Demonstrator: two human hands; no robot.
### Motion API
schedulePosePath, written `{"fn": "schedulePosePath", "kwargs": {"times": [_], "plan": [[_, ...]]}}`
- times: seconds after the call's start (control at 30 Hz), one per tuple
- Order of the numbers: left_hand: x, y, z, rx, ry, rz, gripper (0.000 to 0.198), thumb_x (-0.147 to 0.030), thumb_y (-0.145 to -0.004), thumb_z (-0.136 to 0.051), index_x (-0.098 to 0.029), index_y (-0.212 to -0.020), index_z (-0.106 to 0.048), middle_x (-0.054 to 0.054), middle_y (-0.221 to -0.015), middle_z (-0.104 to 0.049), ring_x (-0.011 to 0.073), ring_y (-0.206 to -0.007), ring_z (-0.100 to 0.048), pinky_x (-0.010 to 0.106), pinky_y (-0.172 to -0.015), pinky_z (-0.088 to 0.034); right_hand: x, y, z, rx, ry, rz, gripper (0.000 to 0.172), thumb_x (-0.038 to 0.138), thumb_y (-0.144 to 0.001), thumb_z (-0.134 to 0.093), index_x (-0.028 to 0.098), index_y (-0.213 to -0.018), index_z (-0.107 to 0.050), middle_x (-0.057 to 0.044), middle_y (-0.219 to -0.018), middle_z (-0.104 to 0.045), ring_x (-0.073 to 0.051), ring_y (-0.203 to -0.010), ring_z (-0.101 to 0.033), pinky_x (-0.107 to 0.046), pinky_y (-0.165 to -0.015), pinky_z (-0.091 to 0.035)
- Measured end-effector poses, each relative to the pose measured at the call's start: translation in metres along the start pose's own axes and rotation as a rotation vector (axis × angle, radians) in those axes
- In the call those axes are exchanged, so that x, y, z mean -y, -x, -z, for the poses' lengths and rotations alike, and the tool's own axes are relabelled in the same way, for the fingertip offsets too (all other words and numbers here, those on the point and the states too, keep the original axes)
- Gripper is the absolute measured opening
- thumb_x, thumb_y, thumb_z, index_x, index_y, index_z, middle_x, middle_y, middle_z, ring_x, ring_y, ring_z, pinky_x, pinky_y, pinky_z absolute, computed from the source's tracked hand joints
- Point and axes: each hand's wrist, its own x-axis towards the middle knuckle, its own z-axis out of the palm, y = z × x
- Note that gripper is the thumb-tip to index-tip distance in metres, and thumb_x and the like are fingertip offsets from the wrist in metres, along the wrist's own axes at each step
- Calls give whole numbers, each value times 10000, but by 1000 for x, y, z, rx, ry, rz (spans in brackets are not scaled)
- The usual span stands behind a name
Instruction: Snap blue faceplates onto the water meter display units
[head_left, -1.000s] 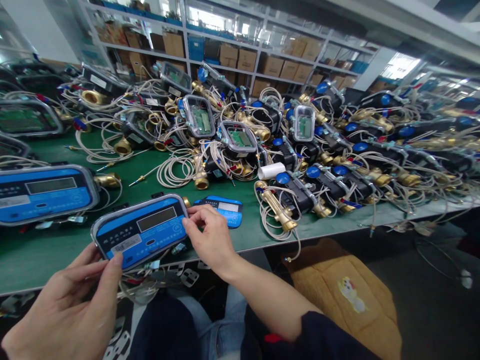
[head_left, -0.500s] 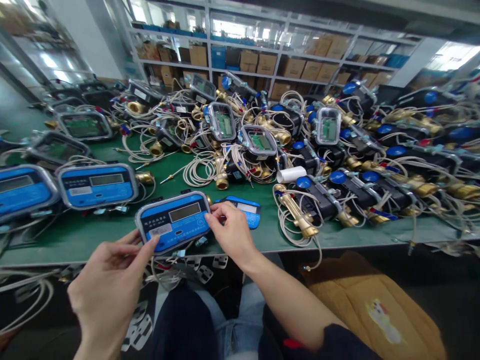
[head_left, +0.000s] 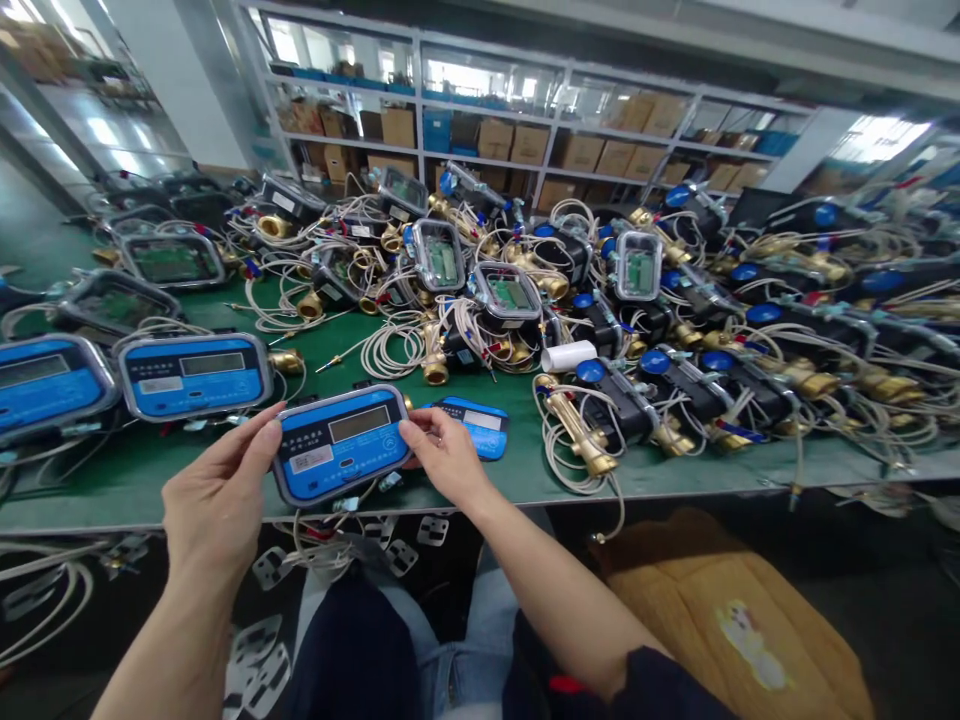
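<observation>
- I see the left hand (head_left: 217,490) pinching the left end of a blue-faced meter (head_left: 343,443), thumb on top, fingers clamped
- Right hand (head_left: 444,455) grips the meter's right end, fingers closed on its rim
- Meter sits tilted at the near edge of the green bench (head_left: 480,470), overhanging it slightly
- Loose blue label plate (head_left: 472,425) lies just beside the right hand
- Two finished meters (head_left: 195,375) to the left; bare green strip between them and the held one
- Tangled brass-and-cable pile (head_left: 585,430) crowds the right side, near the edge
</observation>
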Motion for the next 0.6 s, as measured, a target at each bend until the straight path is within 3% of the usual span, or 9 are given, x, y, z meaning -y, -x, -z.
{"fn": "schedulePosePath", "kwargs": {"times": [0.1, 0.23, 0.37, 0.47, 0.53, 0.6], "plan": [[-2, 4, 4, 107, -73, -20, 461, -494, -803, -623, -327, -1232, -646, 24, -1160, -718, 280, -1098, -646, 539, -1058, -436, 11, -9, -3, -18, 212, 58, 371, 553, -897, -532, 189, -896, -601, -16, -817, -654, -160, -723, -603, -281, -671, -478], [-3, 6, 4, 217, -133, -50, 630, -527, -788, -624, -300, -1367, -520, 67, -1286, -646, 311, -1145, -619, 583, -1034, -445, 26, -22, -5, -52, 476, 105, 466, 573, -932, -460, 203, -649, -487, 21, -643, -553, -154, -673, -523, -279, -669, -399], [5, 9, -1, 287, -173, -123, 1175, -547, -547, -815, -252, -1516, -218, 139, -1514, -405, 382, -1345, -430, 596, -1122, -332, 27, -26, -3, -39, 449, 77, 507, 587, -951, -391, 207, -618, -442, 35, -622, -505, -144, -653, -497, -263, -635, -378], [9, 12, -3, 285, -206, -158, 1231, -582, -565, -782, -260, -1535, -97, 159, -1541, -345, 404, -1372, -388, 615, -1132, -305, 19, -23, 2, 41, 361, 84, 478, 610, -920, -440, 196, -694, -516, 24, -701, -565, -145, -716, -546, -256, -667, -417], [7, 15, -2, 291, -227, -168, 1218, -581, -601, -764, -256, -1538, -56, 167, -1554, -315, 418, -1383, -362, 629, -1128, -297, 13, -21, 5, 159, 216, 81, 406, 594, -848, -581, 189, -876, -580, 3, -839, -631, -155, -789, -597, -255, -686, -462], [3, 18, -2, 293, -228, -165, 1242, -559, -601, -782, -249, -1538, -28, 181, -1559, -294, 440, -1382, -350, 653, -1117, -292, 6, -19, 7, 230, 92, 73, 486, 539, -748, -724, 188, -1047, -573, -23, -966, -658, -170, -842, -630, -273, -716, -505]]}}
